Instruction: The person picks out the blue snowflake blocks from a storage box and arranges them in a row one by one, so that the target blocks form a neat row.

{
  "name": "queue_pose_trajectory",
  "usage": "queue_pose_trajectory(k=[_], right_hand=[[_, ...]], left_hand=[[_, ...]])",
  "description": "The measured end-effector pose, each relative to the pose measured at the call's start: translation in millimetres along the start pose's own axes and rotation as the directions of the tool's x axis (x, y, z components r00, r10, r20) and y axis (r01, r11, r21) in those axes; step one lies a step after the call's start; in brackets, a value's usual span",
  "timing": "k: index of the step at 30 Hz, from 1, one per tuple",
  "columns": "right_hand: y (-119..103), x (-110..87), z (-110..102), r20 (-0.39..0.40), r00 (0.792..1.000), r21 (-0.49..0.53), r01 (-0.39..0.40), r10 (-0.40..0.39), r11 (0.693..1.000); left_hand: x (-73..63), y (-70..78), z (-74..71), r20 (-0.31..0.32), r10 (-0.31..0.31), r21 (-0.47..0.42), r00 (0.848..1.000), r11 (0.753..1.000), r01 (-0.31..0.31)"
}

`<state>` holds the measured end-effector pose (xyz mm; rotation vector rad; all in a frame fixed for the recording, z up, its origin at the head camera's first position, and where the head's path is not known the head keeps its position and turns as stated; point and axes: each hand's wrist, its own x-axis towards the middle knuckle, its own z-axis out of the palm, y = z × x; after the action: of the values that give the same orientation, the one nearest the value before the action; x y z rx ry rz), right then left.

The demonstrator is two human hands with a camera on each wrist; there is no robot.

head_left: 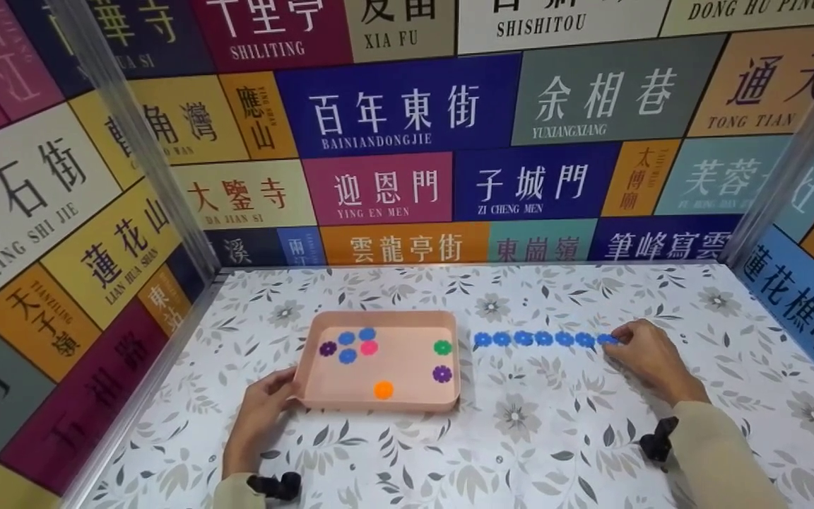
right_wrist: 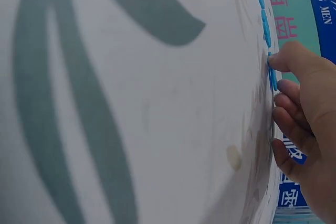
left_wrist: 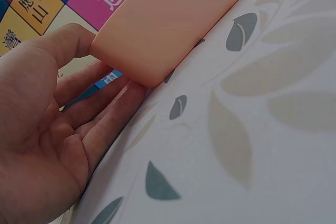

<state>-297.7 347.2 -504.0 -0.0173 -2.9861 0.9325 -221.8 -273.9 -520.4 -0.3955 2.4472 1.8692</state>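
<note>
At the right end of a row of several blue flower-shaped pieces (head_left: pixel 543 338) on the table, my right hand (head_left: pixel 651 359) pinches the last blue flower piece (head_left: pixel 606 339). In the right wrist view, the thumb and index finger meet at this piece (right_wrist: pixel 271 71), which lies flat in line with the others. My left hand (head_left: pixel 260 411) holds the left side of a shallow pink tray (head_left: pixel 386 406). The left wrist view shows the thumb at the rim of its corner and the other fingers low against it. The fingertips there are partly hidden.
Inside the tray lie blue pieces (head_left: pixel 347 356), a pink one (head_left: pixel 369 347), purple ones (head_left: pixel 442 374), a green one (head_left: pixel 442 347) and an orange one (head_left: pixel 383 390). A flower-patterned cloth (head_left: pixel 520 452) covers the table. Sign-covered panels (head_left: pixel 400 113) rise behind and at both sides.
</note>
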Motion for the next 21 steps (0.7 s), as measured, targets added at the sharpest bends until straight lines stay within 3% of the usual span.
queue_pose_trajectory(k=[7,17,21], right_hand=[[-2.2,-3.4,-0.9,-0.005,1.000,-0.025,0.018,-0.018,1.000],[-5.2,-4.0,-1.2,-0.018,0.999,-0.031,0.028,-0.029,0.999],[-14.7,-5.2,-3.4,-0.063,0.996,-0.025,0.064,-0.066,0.998]], left_hand=[[-1.9,0.3,-0.1,0.000,0.043,-0.014,0.999,0.999,-0.043],[-0.5,0.4,-1.3,0.006,0.028,0.012,1.000,1.000,-0.028],[0.2,-0.4,-1.5,0.002,0.009,0.020,1.000,1.000,-0.009]])
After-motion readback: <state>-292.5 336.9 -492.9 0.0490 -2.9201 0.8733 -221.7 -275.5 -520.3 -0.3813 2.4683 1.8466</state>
